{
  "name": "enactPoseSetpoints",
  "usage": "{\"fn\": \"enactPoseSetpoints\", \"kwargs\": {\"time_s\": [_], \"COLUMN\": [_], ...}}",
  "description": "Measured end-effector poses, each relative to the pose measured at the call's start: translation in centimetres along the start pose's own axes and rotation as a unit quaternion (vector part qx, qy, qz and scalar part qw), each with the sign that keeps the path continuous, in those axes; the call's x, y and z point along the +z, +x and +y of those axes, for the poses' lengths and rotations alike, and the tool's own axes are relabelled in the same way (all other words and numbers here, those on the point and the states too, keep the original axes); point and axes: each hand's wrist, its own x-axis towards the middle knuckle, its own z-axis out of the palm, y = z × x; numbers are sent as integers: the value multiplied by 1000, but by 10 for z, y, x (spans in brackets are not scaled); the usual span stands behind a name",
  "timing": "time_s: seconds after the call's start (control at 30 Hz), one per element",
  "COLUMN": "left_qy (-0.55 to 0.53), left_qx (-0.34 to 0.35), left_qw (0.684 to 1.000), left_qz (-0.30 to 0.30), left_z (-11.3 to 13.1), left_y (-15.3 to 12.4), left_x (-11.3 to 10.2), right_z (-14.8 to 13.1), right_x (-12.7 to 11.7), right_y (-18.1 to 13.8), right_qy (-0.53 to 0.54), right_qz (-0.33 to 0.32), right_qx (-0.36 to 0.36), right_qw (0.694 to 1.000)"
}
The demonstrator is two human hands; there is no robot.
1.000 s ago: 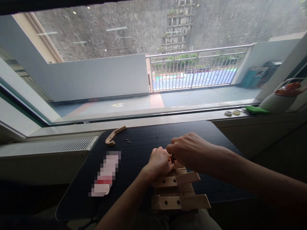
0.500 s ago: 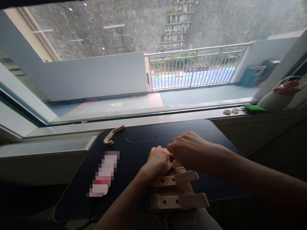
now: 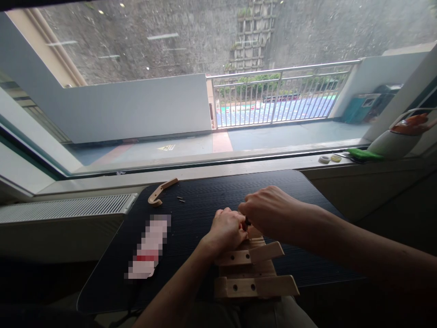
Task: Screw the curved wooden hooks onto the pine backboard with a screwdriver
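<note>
A wooden rack with curved wooden hooks lies on the table towards me. The nearest hook [image 3: 256, 287] and the middle hook [image 3: 251, 255] each show two dark holes and lie across the board [image 3: 246, 271]. At the far end my left hand [image 3: 228, 228] is closed over another hook [image 3: 255, 233], its fingers curled and mostly covering it. Just above and to the right, my right hand [image 3: 268, 207] is a closed fist around something largely hidden. A small dark bit shows between the two hands.
On the black table [image 3: 211, 191] a loose wooden hook [image 3: 160, 191] lies at the far left, with a few small screws [image 3: 180, 199] beside it. A blurred pink-white packet [image 3: 148, 250] is nearer. Tape rolls [image 3: 324, 159] and a green cloth [image 3: 365, 154] rest on the windowsill.
My right fist has turned slightly, and the dark bit between my hands shows more. My left hand keeps its place on the rack.
</note>
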Motion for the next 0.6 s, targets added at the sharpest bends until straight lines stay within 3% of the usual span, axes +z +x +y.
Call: {"fn": "enactPoseSetpoints", "kwargs": {"time_s": [0.13,0.37,0.6], "left_qy": [-8,19,-1], "left_qx": [-2,-2,2], "left_qw": [1000,1000,1000], "left_qz": [9,-3,15], "left_z": [1,-4,0], "left_y": [-1,1,-1], "left_x": [-1,4,0], "right_z": [1,-6,0], "right_x": [1,-1,7], "right_y": [1,1,3], "right_qy": [0,-7,-11], "right_qz": [0,12,13], "right_qx": [22,-26,-10], "right_qw": [1000,1000,1000]}}
